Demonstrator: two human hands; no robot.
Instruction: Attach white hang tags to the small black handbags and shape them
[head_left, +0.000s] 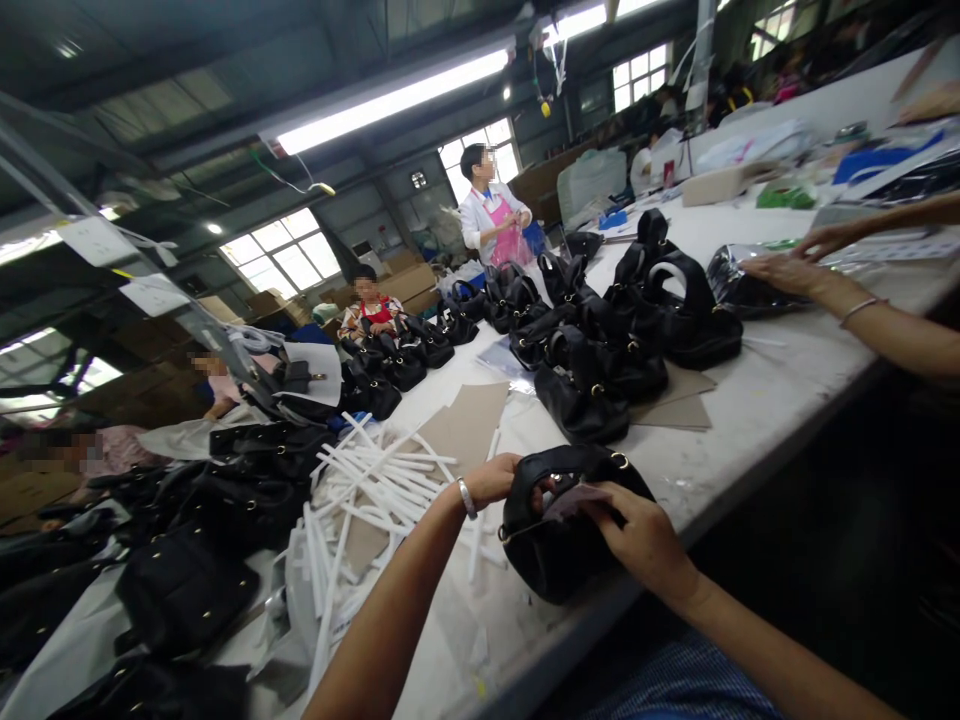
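Observation:
A small black handbag (559, 540) lies at the near edge of the long white table (757, 400). My left hand (499, 478) grips its top rim, fingers curled into the opening; a metal bracelet is on that wrist. My right hand (637, 535) is closed on the bag's front, pressing something brownish at the mouth that I cannot make out. Just left of the bag lies a heap of white sticks (367, 480).
Several finished black bags (600, 350) stand in rows down the table. Unfinished black bags (202, 560) pile at the left. Cardboard sheets (469, 420) lie mid-table. A co-worker's hands (795, 265) rest on a plastic bag at right. Other people work farther back.

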